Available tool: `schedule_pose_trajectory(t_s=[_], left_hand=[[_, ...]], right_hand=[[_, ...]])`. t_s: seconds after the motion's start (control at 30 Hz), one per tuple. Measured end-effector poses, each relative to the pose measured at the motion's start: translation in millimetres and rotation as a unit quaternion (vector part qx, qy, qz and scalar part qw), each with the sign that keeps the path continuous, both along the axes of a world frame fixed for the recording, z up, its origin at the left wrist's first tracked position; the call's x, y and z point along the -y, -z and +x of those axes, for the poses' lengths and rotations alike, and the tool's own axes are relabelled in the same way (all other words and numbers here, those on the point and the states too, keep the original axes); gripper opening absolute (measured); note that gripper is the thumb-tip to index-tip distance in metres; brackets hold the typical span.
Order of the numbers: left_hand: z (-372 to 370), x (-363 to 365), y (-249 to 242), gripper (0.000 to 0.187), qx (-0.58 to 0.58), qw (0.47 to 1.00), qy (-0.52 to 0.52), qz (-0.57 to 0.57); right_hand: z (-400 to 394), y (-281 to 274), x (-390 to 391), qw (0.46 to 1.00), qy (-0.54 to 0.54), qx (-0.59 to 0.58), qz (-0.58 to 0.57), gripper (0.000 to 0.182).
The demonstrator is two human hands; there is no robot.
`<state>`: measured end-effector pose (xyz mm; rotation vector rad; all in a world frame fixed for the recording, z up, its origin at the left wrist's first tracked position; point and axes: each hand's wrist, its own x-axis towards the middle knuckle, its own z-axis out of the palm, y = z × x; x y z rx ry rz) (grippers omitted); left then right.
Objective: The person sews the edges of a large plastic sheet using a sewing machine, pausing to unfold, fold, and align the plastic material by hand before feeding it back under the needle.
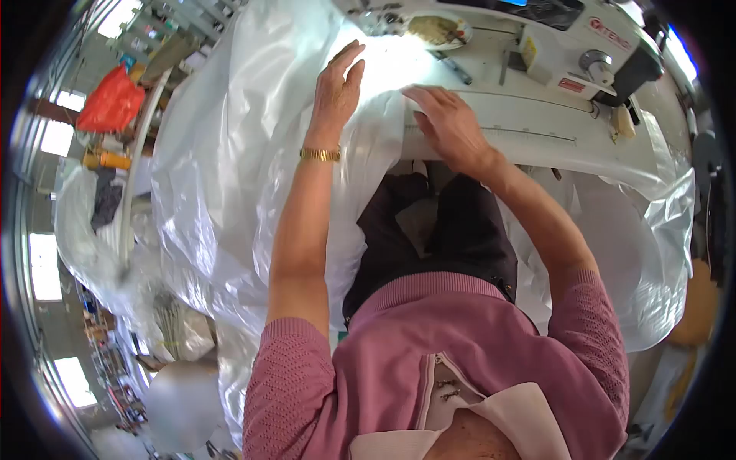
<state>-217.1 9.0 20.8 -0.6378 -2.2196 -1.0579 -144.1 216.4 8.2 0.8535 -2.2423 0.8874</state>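
Note:
A large sheet of see-through plastic film (222,146) covers the left of the table and hangs down in folds beside my lap. My left hand (337,90), with a gold bracelet (320,154) at its wrist, lies on the film, fingers stretched out and thumb apart. To the right, my right hand (451,129) reaches over the film's right edge near the table's front, its fingers extended and slightly bent. Neither hand visibly grips anything. Strong glare between the hands hides the film's surface there. A white sewing machine (571,46) stands beyond my right hand.
A printed ruler scale (529,136) runs along the table's front edge. Behind it lie a dark slim tool (452,67) and a dish of small items (438,31). More plastic film (652,284) hangs at right. A red bag (111,101) is at far left.

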Motion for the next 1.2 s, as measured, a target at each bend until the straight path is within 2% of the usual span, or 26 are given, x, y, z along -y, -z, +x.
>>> schedule_pose_trajectory(t_s=[0.07,0.13,0.2,0.23,0.27,0.3,0.33,0.4,0.43,0.47,0.5,0.53,0.57,0.6,0.7,0.73,0.77,0.8,0.83,0.9,0.97,1.03,1.07,1.1,1.13,1.2], left_hand=[[82.0,-6.1,-22.9,0.029,0.180,0.974,0.027,0.137],[154.7,-0.9,-2.7,0.029,0.305,0.892,0.148,0.298],[220.7,12.1,48.2,0.028,0.358,0.874,0.163,0.287],[254.4,17.8,74.3,0.030,0.426,0.848,0.104,0.297],[288.3,24.1,98.7,0.031,0.493,0.813,0.043,0.307],[321.6,33.2,118.0,0.029,0.463,0.857,-0.041,0.221],[341.5,46.5,135.1,0.027,0.424,0.888,-0.121,0.129],[363.1,87.7,163.6,0.035,0.482,0.820,-0.266,0.153],[364.3,113.4,169.3,0.036,0.465,0.834,-0.295,0.034],[357.4,141.0,169.9,0.036,0.441,0.834,-0.320,-0.085],[348.7,165.2,165.5,0.038,0.417,0.825,-0.355,-0.142],[335.2,189.9,161.6,0.039,0.390,0.813,-0.387,-0.195],[321.8,226.1,161.8,0.029,0.275,0.797,-0.391,-0.368],[304.2,254.5,144.4,0.031,0.236,0.793,-0.415,-0.379],[231.5,325.1,72.0,0.044,0.207,0.782,-0.464,-0.361],[211.6,322.6,37.2,0.045,0.228,0.745,-0.476,-0.408],[192.2,323.8,19.6,0.047,0.245,0.706,-0.486,-0.453],[173.6,331.3,20.8,0.047,0.242,0.709,-0.486,-0.450],[159.0,341.3,23.0,0.048,0.152,0.774,-0.443,-0.426],[162.9,341.8,28.9,0.052,0.074,0.825,-0.398,-0.395],[164.5,313.1,24.1,0.047,0.187,0.839,-0.449,-0.243],[169.7,298.3,28.9,0.039,0.254,0.834,-0.475,-0.124],[165.1,324.0,52.6,0.035,0.200,0.841,-0.445,-0.233],[170.3,323.6,56.8,0.032,0.178,0.839,-0.428,-0.284],[175.2,323.8,61.4,0.030,0.153,0.834,-0.412,-0.332],[203.0,282.0,23.7,0.025,0.213,0.809,-0.352,-0.419]], right_hand=[[46.3,11.2,-5.1,0.998,-0.052,0.021,0.017,0.024],[82.0,21.1,0.0,0.988,-0.120,0.097,0.002,0.020],[99.9,51.5,12.0,0.959,-0.164,0.225,-0.050,0.020],[102.0,70.3,18.8,0.957,-0.171,0.228,-0.048,0.020],[103.6,87.0,27.2,0.942,-0.152,0.288,-0.086,0.017],[105.4,94.8,36.0,0.920,-0.132,0.347,-0.124,0.015],[105.1,94.2,46.7,0.920,-0.136,0.347,-0.125,0.015],[109.3,91.1,70.8,0.950,-0.198,0.237,-0.037,0.024],[109.7,94.0,82.3,0.948,-0.207,0.238,-0.036,0.024],[109.2,100.7,94.2,0.949,-0.200,0.239,0.043,0.024],[108.5,105.4,105.1,0.945,-0.189,0.236,0.121,0.023],[106.5,106.2,113.0,0.946,-0.192,0.231,0.122,0.023],[103.5,105.0,119.4,0.931,-0.183,0.236,0.211,0.022],[100.4,103.9,123.4,0.907,-0.170,0.241,0.300,0.022],[91.0,103.5,132.0,0.897,-0.155,0.198,0.363,0.015],[91.2,106.5,131.7,0.896,-0.155,0.198,0.366,0.015],[88.9,110.1,129.2,0.909,-0.181,0.197,0.320,0.015],[85.9,110.9,127.8,0.920,-0.206,0.194,0.272,0.015],[90.1,85.4,126.6,0.932,-0.245,0.200,0.176,0.012],[116.4,-14.7,106.2,0.921,-0.331,0.207,0.011,0.012],[126.2,-85.5,58.0,0.892,-0.390,0.203,-0.109,0.016],[119.4,-92.7,4.5,0.887,-0.334,0.258,-0.189,0.022],[110.2,-85.6,-21.7,0.898,-0.273,0.293,-0.180,0.026],[100.2,-73.2,-44.2,0.911,-0.208,0.336,-0.115,0.031],[91.4,-55.7,-61.7,0.914,-0.156,0.373,0.005,0.035],[91.0,-13.4,-75.3,0.870,-0.101,0.387,0.289,0.044]])
